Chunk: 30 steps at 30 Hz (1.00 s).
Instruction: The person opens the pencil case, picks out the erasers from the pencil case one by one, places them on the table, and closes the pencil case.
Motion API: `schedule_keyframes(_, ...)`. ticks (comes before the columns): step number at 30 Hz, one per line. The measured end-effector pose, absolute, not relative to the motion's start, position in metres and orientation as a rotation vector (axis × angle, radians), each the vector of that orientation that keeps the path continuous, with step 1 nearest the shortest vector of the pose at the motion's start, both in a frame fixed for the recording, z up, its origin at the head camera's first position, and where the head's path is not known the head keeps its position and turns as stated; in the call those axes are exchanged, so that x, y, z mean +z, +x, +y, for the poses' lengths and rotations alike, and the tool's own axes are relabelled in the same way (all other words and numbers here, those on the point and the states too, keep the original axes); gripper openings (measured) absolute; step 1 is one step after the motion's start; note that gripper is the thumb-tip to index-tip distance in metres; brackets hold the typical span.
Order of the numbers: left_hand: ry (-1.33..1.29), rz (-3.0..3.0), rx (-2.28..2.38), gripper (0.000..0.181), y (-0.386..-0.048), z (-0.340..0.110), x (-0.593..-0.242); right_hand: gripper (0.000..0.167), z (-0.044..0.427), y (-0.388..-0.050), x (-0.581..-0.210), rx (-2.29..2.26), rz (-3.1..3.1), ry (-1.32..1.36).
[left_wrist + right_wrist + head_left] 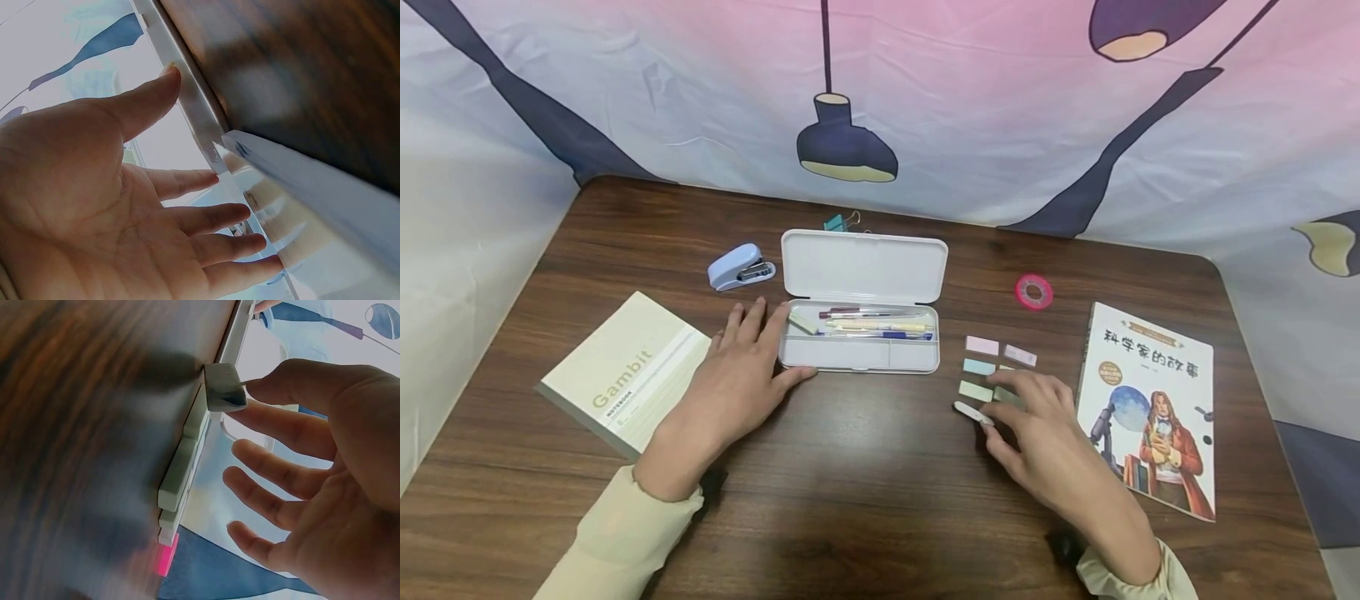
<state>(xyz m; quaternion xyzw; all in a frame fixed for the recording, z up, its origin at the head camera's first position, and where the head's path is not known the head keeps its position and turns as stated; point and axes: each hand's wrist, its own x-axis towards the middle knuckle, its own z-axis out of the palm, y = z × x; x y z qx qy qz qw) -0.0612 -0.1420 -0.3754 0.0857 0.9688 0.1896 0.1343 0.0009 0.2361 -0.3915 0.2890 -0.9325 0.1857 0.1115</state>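
An open white pencil case [913,354] lies mid-table with its lid raised at the back. Several pens [872,325] and a pale green eraser [803,322] are in its rear compartment. My left hand [733,375] rests at the case's left end, fingers extended, thumb at its front edge; the left wrist view shows the hand [156,206] spread. Right of the case, my right hand [1045,437] pinches a whitish eraser [224,387] between thumb and index finger, the other fingers loose. Beside it lie several erasers, among them pink [982,345], blue [979,367] and green [975,391].
At the left are a Gambit notebook [617,367] and a light blue stapler [735,268]. A teal binder clip [835,222] sits behind the case lid. Toward the right lie a pink tape roll [1022,292] and an illustrated book [1150,367]. A printed curtain [940,125] hangs behind the table.
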Motion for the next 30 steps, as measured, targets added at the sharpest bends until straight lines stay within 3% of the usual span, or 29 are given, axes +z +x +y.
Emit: schedule_keyframes(30, 0.258, 2.817, 0.555, 0.09, -0.0601, -0.1436, -0.3746, 0.03, 0.2319, 0.0056, -0.3989, 0.532, -2.803, 0.81)
